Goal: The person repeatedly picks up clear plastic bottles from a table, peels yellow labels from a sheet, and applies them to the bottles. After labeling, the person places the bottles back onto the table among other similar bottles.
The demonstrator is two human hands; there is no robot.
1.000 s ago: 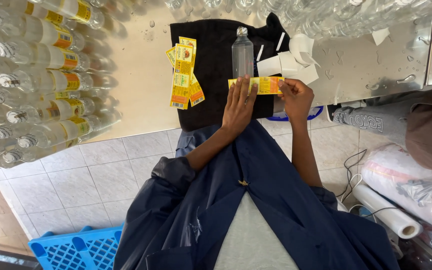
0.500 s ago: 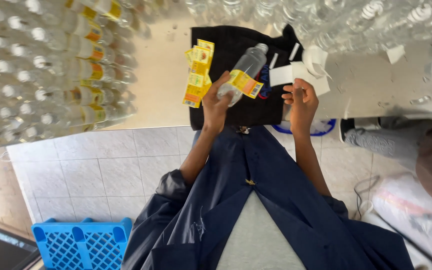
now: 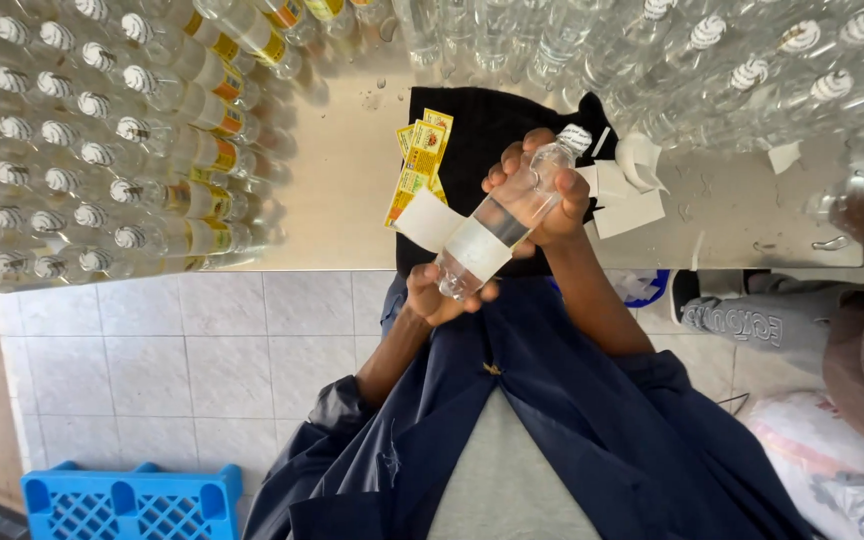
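Pale floor tiles (image 3: 202, 350) lie nearest, with a blue crate (image 3: 132, 503) at the bottom edge and the person's dark blue coat (image 3: 552, 430) filling the middle. Just above the coat, the left hand (image 3: 442, 297) is curled under the base of a clear plastic bottle (image 3: 502, 225), fingers closed on it as a support. The bottle lies tilted, cap away from the body, and the right hand (image 3: 542, 185) wraps its upper half with fingers pressed together around it. A label (image 3: 452, 235) is half on: its white back shows, one end loose to the left, likely why the bottle is held at both ends and clear of the desk (image 3: 752, 215). Beyond, a black cloth (image 3: 482, 125) covers the steel desk, bearing a stack of yellow labels (image 3: 422, 165) and white backing scraps (image 3: 627, 190) within reach. Farthest off, labelled bottles (image 3: 192, 150) lie left; bare bottles (image 3: 732, 60) crowd the right.
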